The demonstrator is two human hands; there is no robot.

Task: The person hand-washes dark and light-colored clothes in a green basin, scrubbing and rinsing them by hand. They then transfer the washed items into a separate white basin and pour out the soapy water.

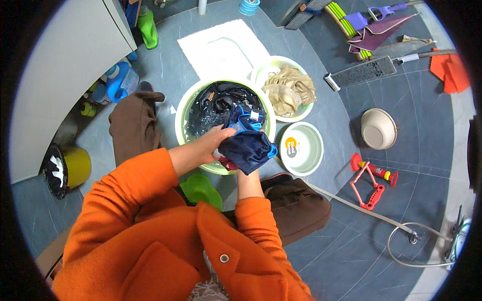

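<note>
A navy blue cloth garment (246,148) with bright blue trim and a white label is bunched up over the near right rim of a large pale green basin (180,124). My left hand (216,141) grips the garment from its left side, thumb on top. The cloth drapes over my right hand (249,176), hiding its fingers and leaving the wrist area visible below. A small dark red patch (228,164) shows under the cloth, too covered to identify. Dark wet fabric (214,105) lies in sudsy water inside the basin, with a small orange-brown piece (211,96) on it.
A second basin (260,73) holds beige clothing (290,90); a small white basin (312,154) stands nearer. Behind is a squat toilet (222,47). A hose (354,209) crosses the right floor near a red plunger (372,171). Left are a blue detergent bottle (122,81) and yellow bin (78,165).
</note>
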